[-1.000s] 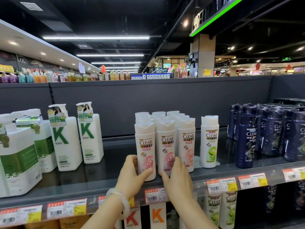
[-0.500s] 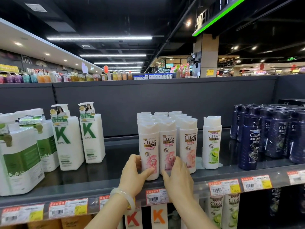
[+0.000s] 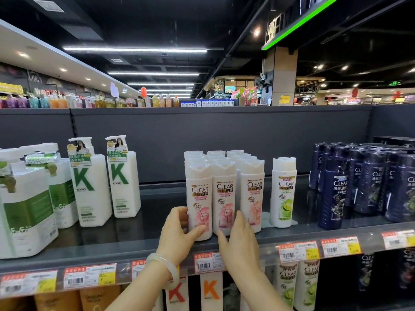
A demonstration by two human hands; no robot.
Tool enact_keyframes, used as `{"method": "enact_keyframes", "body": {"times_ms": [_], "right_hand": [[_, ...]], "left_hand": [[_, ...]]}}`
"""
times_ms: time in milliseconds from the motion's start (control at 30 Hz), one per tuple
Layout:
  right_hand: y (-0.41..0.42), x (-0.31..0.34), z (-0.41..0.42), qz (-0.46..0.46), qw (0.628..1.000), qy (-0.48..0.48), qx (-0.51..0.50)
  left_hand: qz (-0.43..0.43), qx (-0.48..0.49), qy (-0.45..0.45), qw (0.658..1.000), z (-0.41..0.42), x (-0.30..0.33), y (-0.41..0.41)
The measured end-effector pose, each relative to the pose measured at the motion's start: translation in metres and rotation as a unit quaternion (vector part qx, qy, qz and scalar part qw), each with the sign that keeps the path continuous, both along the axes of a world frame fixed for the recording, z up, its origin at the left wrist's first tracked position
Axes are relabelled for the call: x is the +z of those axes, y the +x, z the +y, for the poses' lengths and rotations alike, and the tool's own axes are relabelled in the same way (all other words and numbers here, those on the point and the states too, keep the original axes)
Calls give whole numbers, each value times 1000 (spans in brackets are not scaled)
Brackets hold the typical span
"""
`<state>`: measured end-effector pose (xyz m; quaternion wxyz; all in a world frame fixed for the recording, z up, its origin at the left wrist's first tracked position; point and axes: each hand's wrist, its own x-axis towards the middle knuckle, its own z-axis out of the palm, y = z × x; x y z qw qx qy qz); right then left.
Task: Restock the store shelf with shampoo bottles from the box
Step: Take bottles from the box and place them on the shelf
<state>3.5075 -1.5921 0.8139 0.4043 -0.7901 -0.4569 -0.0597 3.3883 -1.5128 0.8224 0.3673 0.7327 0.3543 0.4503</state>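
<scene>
Several white CLEAR shampoo bottles with pink labels stand in rows on the dark grey shelf [image 3: 134,248]. My left hand [image 3: 179,234] grips the base of the left front bottle [image 3: 199,198], thumb across its front and fingers behind its left side. My right hand [image 3: 241,243] holds the middle front bottle [image 3: 224,198] low down, thumb at its bottom left and fingers up its right side. Both bottles stand upright on the shelf, slightly ahead of the right front bottle [image 3: 252,194]. The box is out of view.
A lone green-label CLEAR bottle [image 3: 283,194] stands just to the right, with dark blue CLEAR bottles [image 3: 359,180] beyond it. White KONO pump bottles [image 3: 89,185] and larger green-label pump bottles [image 3: 24,205] stand at left. Price tags [image 3: 206,263] line the shelf edge above a lower shelf.
Both hands have stayed on the same two front bottles, which have slid slightly back towards the row. The view has shifted a little.
</scene>
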Motion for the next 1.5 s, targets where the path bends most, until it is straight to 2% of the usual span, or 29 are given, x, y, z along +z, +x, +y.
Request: {"method": "enact_keyframes", "body": {"times_ms": [67, 200, 367, 533, 700, 767, 867, 933, 1000, 1200, 1500], "right_hand": [[3, -1, -6, -10, 999, 37, 31], [7, -3, -15, -108, 985, 93, 95], [-2, -6, -20, -174, 964, 136, 150], [-24, -17, -25, -200, 941, 115, 248], [-63, -46, -20, -186, 906, 90, 368], [-85, -64, -19, -184, 891, 21, 414], [-125, -100, -23, -192, 847, -116, 482], [-151, -120, -28, -214, 820, -171, 502], [-178, -138, -34, -228, 795, -214, 519], [-251, -187, -54, -299, 724, -307, 540], [-404, -262, -97, -338, 600, -422, 589]], "left_hand": [[-2, 19, 17, 1000, -3, -1, -2], [-3, 78, 76, 994, -9, -5, -7], [23, 120, 138, 983, -23, -12, -15], [99, 129, 196, 967, -45, -25, -30], [149, 194, 241, 939, -68, -63, -77], [207, 218, 202, 932, -78, -87, -107], [363, 228, 84, 900, -103, -125, -153], [449, 248, -15, 858, -121, -148, -184], [505, 271, -76, 816, -138, -164, -211], [578, 293, -186, 738, -185, -202, -289], [609, 219, -357, 673, -271, -270, -455]]}}
